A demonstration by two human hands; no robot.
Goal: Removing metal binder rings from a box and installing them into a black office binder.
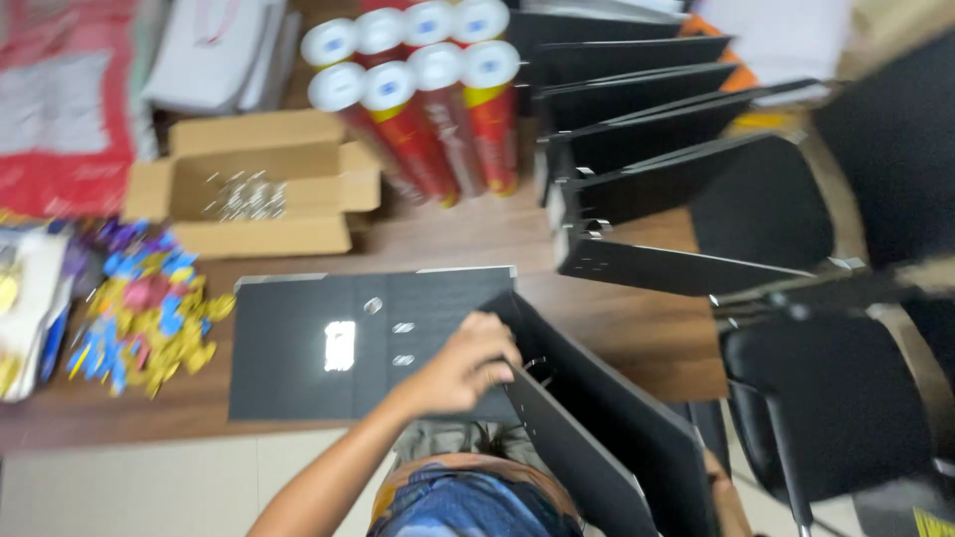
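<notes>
Black folder (pixel 597 438) propped open at near right, leaning off the wooden table (pixel 637 338) edge over the lap. Left hand (pixel 468 363) curled over its upper cover edge, fingers gripping. Right hand (pixel 721 477) barely visible beneath, grip impossible to tell. Could slide off the edge, likely from one-handed support. Could also knock the flat black folder (pixel 328 343) just left.

A: State the left hand (pixel 468 363) position.
B: It grips the upper edge of an open black binder (pixel 597 438), beside a flat black binder cover (pixel 298 343) on the wooden table (pixel 617 328).
A: Surroundings?
B: Cardboard box (pixel 254 184), red canisters (pixel 428 99), standing black binders (pixel 647 129), black chair (pixel 836 398).
</notes>
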